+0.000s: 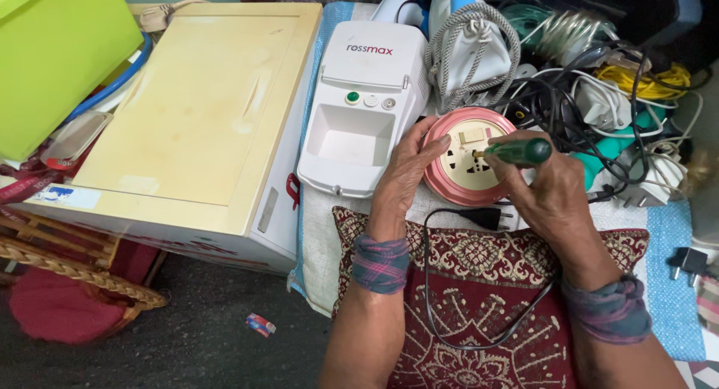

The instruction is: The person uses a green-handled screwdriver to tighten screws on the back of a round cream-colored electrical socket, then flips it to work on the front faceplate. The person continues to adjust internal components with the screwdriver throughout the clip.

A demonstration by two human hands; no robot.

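Observation:
A round pink cord reel with a cream socket face (466, 166) lies on the cloth in front of me. My left hand (403, 173) grips its left rim and steadies it. My right hand (541, 188) holds a green-handled screwdriver (520, 151), whose tip rests on the socket face near the centre. The reel's black cable and plug (483, 218) trail over a dark red patterned cushion (479, 299) under my forearms.
A white plastic medical device (365, 104) stands left of the reel, beside a cream box (202, 112) and a green bin (52, 52). Behind lie a clothes iron (468, 44) and a tangle of cables and adapters (614, 104). A wicker basket (67, 265) sits at lower left.

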